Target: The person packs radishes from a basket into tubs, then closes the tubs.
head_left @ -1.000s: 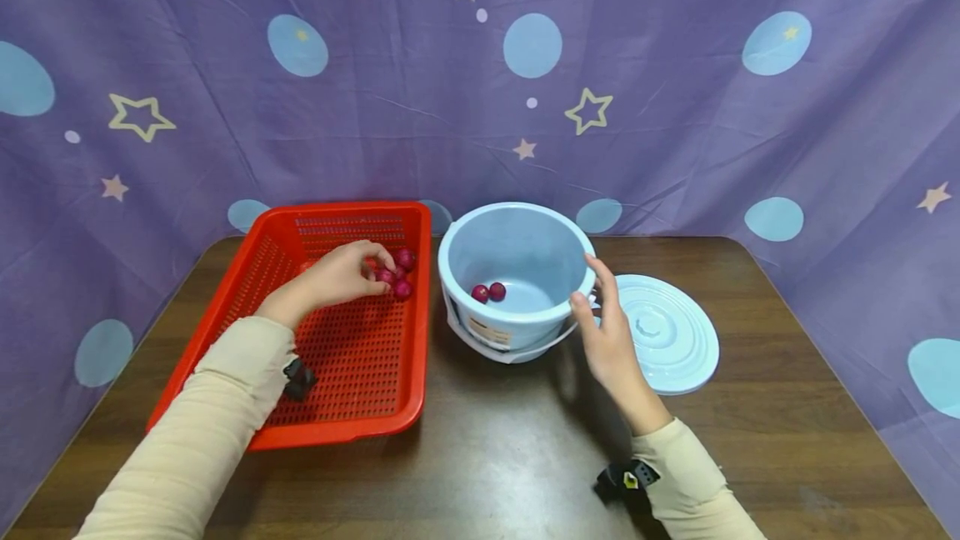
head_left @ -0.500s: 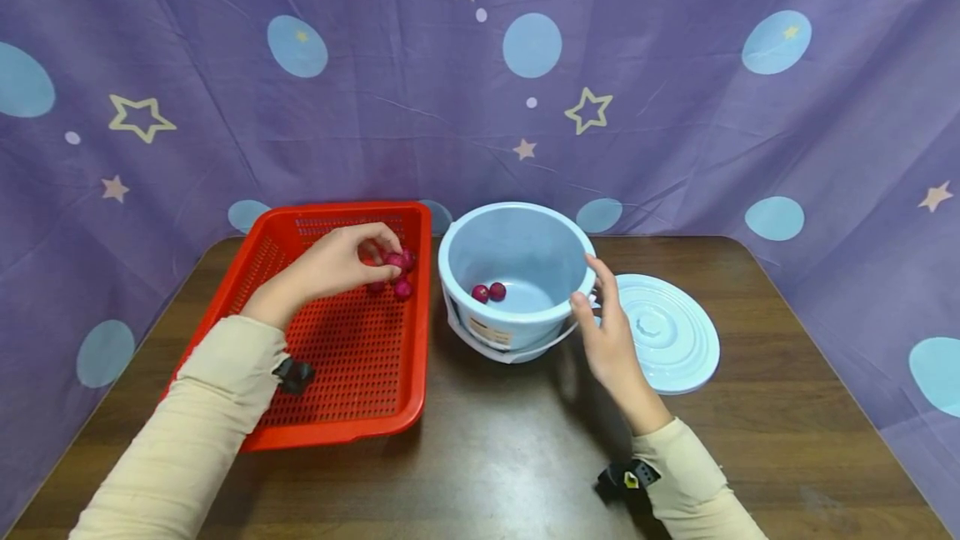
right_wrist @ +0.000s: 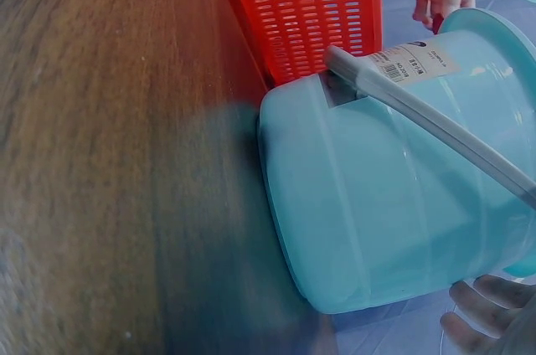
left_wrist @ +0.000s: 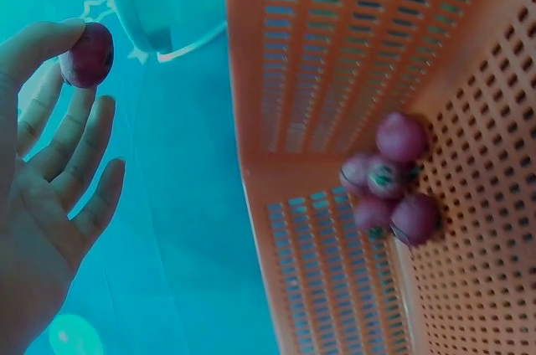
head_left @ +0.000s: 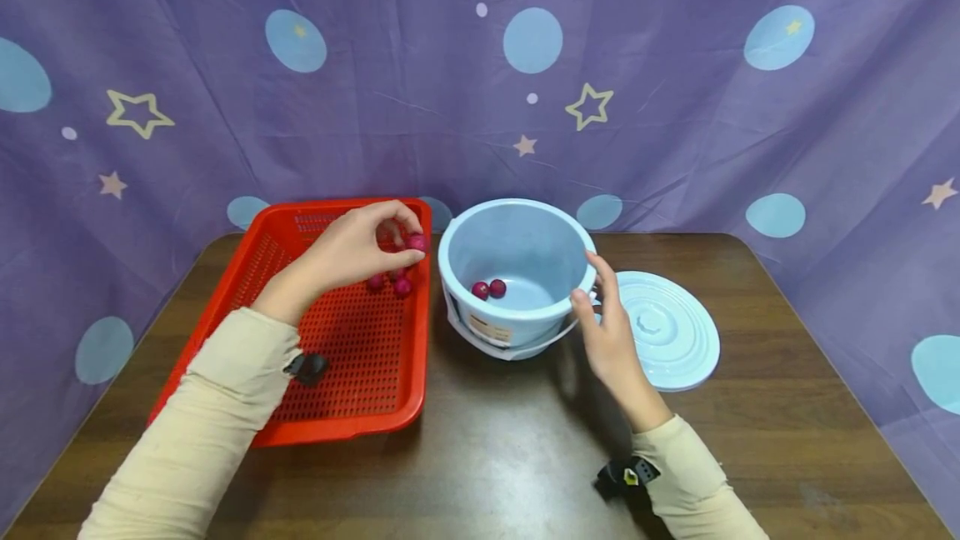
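Note:
My left hand pinches a small, round, purple-red radish between thumb and fingertips, over the right rim of the red basket. Several more radishes, some with green stubs, lie in that basket's corner, below the hand. To its right stands a light-blue bucket, upright, with two radishes on its floor. The right hand rests its thumb and fingertips against the bucket's right rim, fingers fairly straight. In the right wrist view its fingers show beside the bucket wall.
The bucket's handle hangs down in front, beside a printed label. A round light-blue lid lies to the right, behind the right hand. A purple curtain hangs behind the brown wooden table.
The left hand has taken a radish from the group and lifted it up and right to the basket's rim. The right hand and bucket have stayed in place.

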`<state>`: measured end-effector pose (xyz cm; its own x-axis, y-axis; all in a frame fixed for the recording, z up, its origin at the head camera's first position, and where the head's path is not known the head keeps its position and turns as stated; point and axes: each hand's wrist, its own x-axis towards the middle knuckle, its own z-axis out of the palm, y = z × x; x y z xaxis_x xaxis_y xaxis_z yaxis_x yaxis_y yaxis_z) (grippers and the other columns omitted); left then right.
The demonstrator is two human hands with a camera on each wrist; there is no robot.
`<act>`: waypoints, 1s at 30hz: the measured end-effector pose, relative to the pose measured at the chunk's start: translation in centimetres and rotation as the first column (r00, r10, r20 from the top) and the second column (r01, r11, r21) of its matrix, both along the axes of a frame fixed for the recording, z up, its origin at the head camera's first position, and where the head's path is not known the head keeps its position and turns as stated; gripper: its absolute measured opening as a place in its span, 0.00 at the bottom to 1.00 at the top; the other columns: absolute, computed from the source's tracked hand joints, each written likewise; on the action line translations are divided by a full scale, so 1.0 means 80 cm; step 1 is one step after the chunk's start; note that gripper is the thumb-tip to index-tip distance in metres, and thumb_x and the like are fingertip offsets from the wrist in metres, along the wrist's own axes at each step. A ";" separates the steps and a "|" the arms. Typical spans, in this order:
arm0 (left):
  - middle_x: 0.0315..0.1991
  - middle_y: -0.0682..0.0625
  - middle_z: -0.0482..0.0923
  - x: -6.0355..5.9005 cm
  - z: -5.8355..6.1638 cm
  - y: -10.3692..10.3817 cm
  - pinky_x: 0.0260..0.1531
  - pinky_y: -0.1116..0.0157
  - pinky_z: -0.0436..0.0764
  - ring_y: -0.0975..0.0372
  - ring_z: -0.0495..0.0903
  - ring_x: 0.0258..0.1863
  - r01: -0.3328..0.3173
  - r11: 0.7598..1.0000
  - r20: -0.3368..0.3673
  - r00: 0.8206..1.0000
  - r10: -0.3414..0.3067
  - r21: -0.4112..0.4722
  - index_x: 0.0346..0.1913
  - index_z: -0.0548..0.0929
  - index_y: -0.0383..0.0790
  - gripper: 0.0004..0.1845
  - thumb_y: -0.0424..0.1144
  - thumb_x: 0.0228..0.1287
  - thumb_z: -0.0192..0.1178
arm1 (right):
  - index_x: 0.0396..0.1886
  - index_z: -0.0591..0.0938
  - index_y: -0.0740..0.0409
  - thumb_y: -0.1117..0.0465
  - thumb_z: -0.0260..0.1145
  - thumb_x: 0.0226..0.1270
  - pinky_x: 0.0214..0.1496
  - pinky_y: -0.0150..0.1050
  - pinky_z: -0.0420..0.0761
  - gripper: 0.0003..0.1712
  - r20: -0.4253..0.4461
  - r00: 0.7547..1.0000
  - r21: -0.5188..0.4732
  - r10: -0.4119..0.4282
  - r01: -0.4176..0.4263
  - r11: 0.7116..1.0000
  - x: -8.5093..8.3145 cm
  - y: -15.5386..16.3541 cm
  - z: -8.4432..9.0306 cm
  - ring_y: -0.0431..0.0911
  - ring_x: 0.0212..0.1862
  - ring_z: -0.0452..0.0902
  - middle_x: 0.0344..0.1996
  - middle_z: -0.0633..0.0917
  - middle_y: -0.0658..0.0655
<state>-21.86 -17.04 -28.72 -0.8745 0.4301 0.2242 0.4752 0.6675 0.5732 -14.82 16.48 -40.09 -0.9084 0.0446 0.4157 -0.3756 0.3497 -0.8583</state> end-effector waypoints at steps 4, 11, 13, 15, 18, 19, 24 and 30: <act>0.31 0.55 0.79 0.003 0.005 0.013 0.32 0.60 0.77 0.62 0.77 0.32 0.027 1.000 -0.037 0.999 -0.028 -0.009 0.42 0.81 0.51 0.14 0.42 0.54 0.75 | 0.75 0.62 0.44 0.56 0.56 0.75 0.55 0.48 0.71 0.31 -0.001 1.000 -0.001 -0.001 0.001 1.000 0.000 0.001 0.001 0.53 0.57 0.73 0.58 0.77 0.68; 0.30 0.56 0.78 0.008 0.008 0.033 0.31 0.60 0.74 0.61 0.77 0.30 0.076 0.996 -0.072 0.994 -0.079 -0.045 0.41 0.81 0.55 0.14 0.45 0.53 0.75 | 0.75 0.62 0.44 0.56 0.56 0.75 0.56 0.48 0.70 0.31 -0.004 1.000 0.002 -0.001 0.001 1.000 -0.001 0.002 0.000 0.52 0.58 0.72 0.58 0.77 0.68; 0.31 0.56 0.78 0.009 0.007 0.038 0.30 0.60 0.74 0.59 0.78 0.31 0.089 0.994 -0.068 0.993 -0.092 -0.057 0.42 0.81 0.55 0.15 0.44 0.53 0.75 | 0.75 0.62 0.44 0.56 0.56 0.75 0.56 0.48 0.70 0.31 -0.002 1.000 0.002 0.000 0.000 1.000 -0.001 0.002 0.000 0.52 0.58 0.72 0.58 0.77 0.68; 0.32 0.56 0.79 0.011 0.007 0.042 0.29 0.60 0.74 0.58 0.79 0.32 0.104 0.992 -0.063 0.992 -0.108 -0.069 0.42 0.81 0.55 0.15 0.44 0.54 0.75 | 0.75 0.62 0.44 0.57 0.56 0.75 0.56 0.48 0.70 0.31 0.000 1.000 0.001 0.003 -0.003 1.000 -0.001 0.002 0.000 0.52 0.58 0.71 0.58 0.76 0.68; 0.34 0.56 0.79 0.013 0.006 0.047 0.28 0.60 0.74 0.59 0.78 0.33 0.120 0.988 -0.060 0.990 -0.126 -0.093 0.42 0.81 0.55 0.14 0.45 0.55 0.74 | 0.75 0.62 0.43 0.57 0.56 0.75 0.56 0.48 0.70 0.31 0.001 1.000 0.002 0.006 -0.006 1.000 -0.001 0.002 -0.001 0.52 0.59 0.71 0.59 0.76 0.68; 0.34 0.55 0.79 0.014 0.006 0.049 0.28 0.60 0.73 0.59 0.78 0.33 0.124 0.987 -0.058 0.990 -0.130 -0.101 0.42 0.81 0.55 0.14 0.45 0.55 0.74 | 0.75 0.62 0.43 0.57 0.56 0.75 0.56 0.48 0.70 0.31 0.001 1.000 0.002 0.005 -0.005 1.000 -0.001 0.002 -0.001 0.52 0.59 0.71 0.59 0.76 0.68; 0.36 0.55 0.79 0.018 0.006 0.056 0.31 0.61 0.74 0.61 0.78 0.36 0.136 0.981 -0.044 0.989 -0.144 -0.140 0.44 0.82 0.53 0.15 0.46 0.56 0.74 | 0.75 0.62 0.43 0.57 0.56 0.75 0.56 0.48 0.70 0.31 0.004 1.000 0.004 0.005 -0.005 1.000 -0.001 0.002 0.000 0.52 0.59 0.71 0.59 0.76 0.68; 0.36 0.57 0.79 0.020 0.006 0.058 0.32 0.61 0.74 0.64 0.76 0.36 0.151 0.975 -0.057 0.985 -0.162 -0.163 0.45 0.83 0.54 0.15 0.46 0.56 0.74 | 0.75 0.62 0.43 0.56 0.56 0.75 0.56 0.49 0.70 0.31 0.011 1.000 0.005 0.004 -0.004 1.000 0.001 0.001 0.001 0.52 0.59 0.71 0.60 0.76 0.67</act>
<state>-20.27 -12.37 -28.21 -0.7780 0.5953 0.2010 0.6163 0.6607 0.4285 -14.75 16.58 -39.98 -0.9130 0.0389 0.4060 -0.3677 0.3522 -0.8607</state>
